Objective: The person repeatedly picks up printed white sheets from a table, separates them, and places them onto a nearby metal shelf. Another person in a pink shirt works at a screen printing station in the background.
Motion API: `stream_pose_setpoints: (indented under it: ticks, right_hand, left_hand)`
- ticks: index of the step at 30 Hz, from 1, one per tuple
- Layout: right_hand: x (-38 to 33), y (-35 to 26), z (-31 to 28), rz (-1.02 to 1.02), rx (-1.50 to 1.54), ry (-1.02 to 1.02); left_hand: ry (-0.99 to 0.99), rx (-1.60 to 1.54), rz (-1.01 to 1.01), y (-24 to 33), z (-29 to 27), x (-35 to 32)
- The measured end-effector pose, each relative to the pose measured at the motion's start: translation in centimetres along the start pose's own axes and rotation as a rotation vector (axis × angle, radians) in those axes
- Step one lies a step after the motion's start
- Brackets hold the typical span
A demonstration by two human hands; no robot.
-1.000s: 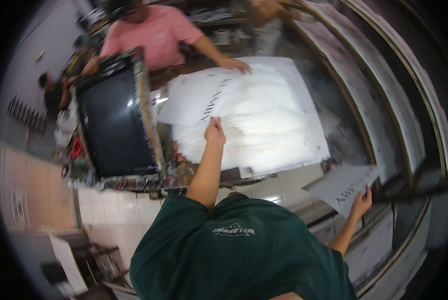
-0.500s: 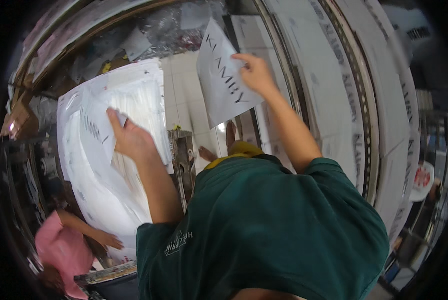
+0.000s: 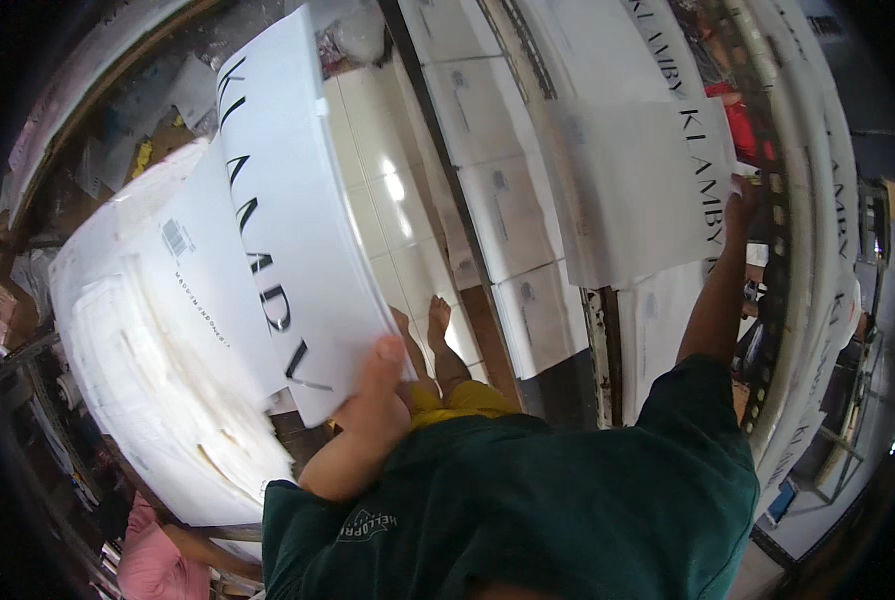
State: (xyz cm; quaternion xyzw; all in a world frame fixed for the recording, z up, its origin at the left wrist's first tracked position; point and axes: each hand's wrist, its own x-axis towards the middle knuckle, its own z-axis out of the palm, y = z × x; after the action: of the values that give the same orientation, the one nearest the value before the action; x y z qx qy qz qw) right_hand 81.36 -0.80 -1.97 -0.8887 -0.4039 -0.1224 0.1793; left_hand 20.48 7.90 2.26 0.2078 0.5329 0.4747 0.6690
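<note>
In my left hand [image 3: 368, 390] is a thin sheaf of white printed sheets [image 3: 288, 190], gripped at its near right corner, with large dark lettering along one side. It stands tilted beside a big pile of white sheets [image 3: 168, 400] on the left, which has uneven, fanned edges. On the right, my right hand [image 3: 740, 205] pinches the edge of a thin, see-through printed sheet [image 3: 638, 180]. That sheet stretches flat over the rack, its far part blurred. My right fingertips are partly hidden at the sheet's edge.
Metal rack rails [image 3: 768, 330] run along the right, bearing more white printed sheets [image 3: 658, 330]. White sheets with small prints [image 3: 508, 220] lie in a row near the middle. At lower left is a person in a pink top [image 3: 163, 555]. Tiled floor [image 3: 388, 190] shows between pile and racks.
My left hand has come away from the pile with a sheaf of sheets. My right hand has swung right over the rack with its sheet, which now lies flatter. The view has turned.
</note>
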Motion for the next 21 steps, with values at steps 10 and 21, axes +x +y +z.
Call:
stream_pose_setpoints:
  ticks: [10,21]
  right_hand:
    - [2.9,7.9,2.9,-0.051,-0.116,0.005]
    - [2.5,5.6,3.7,0.056,-0.298,0.125]
  left_hand:
    - [-0.41,0.475,-0.024,-5.3,0.5,-1.6]
    - [-0.242,0.221,0.001,-7.3,0.2,-1.5]
